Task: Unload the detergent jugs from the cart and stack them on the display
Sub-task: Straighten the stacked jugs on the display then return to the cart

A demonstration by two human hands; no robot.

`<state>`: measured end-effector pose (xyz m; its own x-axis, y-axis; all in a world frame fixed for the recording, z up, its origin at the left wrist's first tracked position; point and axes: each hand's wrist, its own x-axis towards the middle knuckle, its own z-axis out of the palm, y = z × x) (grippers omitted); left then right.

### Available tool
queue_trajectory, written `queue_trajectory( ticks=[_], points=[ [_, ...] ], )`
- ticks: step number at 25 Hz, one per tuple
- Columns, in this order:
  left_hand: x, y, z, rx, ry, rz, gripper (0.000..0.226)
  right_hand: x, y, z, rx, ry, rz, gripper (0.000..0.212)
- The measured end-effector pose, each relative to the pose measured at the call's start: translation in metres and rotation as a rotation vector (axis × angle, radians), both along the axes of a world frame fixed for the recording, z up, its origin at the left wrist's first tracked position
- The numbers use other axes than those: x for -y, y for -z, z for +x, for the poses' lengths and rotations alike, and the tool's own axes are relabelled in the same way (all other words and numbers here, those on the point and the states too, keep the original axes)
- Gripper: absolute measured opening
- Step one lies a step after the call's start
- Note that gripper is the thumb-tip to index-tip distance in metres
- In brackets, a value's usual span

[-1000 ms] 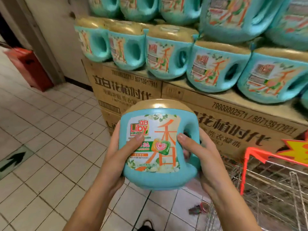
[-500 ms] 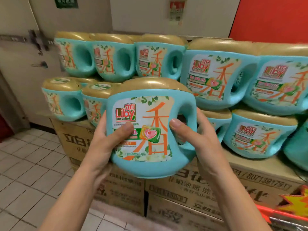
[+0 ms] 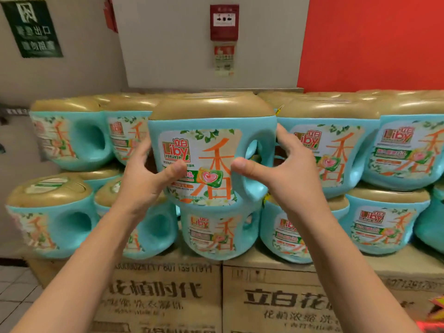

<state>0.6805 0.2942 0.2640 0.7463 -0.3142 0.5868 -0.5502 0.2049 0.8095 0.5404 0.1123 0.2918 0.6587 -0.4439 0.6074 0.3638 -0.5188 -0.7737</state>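
Note:
I hold a teal detergent jug (image 3: 211, 152) with a gold lid and a Liby label at the upper row of the display. My left hand (image 3: 146, 174) grips its left side, thumb on the label. Gripping the right side at the handle hole is my right hand (image 3: 276, 169), its thumb on the jug's front. The jug sits on top of a lower jug (image 3: 216, 231), level with the second tier. Stacked jugs (image 3: 324, 150) fill two rows to both sides. The cart is out of view.
The jugs stand on brown cardboard boxes (image 3: 168, 292) with printed characters. Behind them are a grey wall with a red alarm box (image 3: 224, 22) and a red wall panel (image 3: 372, 42). Tiled floor (image 3: 14, 289) shows at the lower left.
Both hands have lifted the jug from waist height up and forward into the gap in the upper row. My view has risen from the floor and cart to the display.

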Motion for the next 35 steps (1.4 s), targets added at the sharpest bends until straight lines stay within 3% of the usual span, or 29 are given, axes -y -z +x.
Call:
queue_trajectory(
  ticks=[3,7,10,12,15,18,21,28,35],
  points=[
    [0.005,0.002,0.03,-0.009,0.106,0.002,0.082,-0.007,0.009,0.021,0.003,0.114,-0.016,0.069],
    [0.017,0.005,0.052,-0.099,0.233,-0.068,0.114,-0.012,0.019,0.039,0.0,0.305,-0.002,0.087],
    [0.025,0.005,0.057,-0.078,0.241,-0.065,0.113,-0.018,0.04,0.036,0.111,0.445,-0.116,0.07],
    [0.029,0.007,0.058,-0.05,0.228,-0.07,0.104,-0.023,0.074,0.029,0.138,0.437,-0.114,0.056],
    [0.033,0.011,0.058,-0.038,0.2,-0.103,0.096,-0.03,0.127,0.022,-0.08,0.339,0.034,0.046],
    [0.038,0.011,0.057,-0.04,0.178,-0.128,0.103,-0.028,0.154,0.031,-0.313,0.31,0.107,0.056],
    [0.043,0.011,0.056,-0.057,0.186,-0.122,0.114,-0.029,0.16,0.045,-0.436,0.324,0.055,0.072],
    [0.046,0.013,0.055,-0.049,0.197,-0.117,0.11,-0.035,0.165,0.054,-0.439,0.419,0.037,0.086],
    [0.044,0.011,0.054,-0.012,0.173,-0.088,0.107,-0.041,0.167,0.058,-0.408,0.432,0.028,0.085]
  ],
)
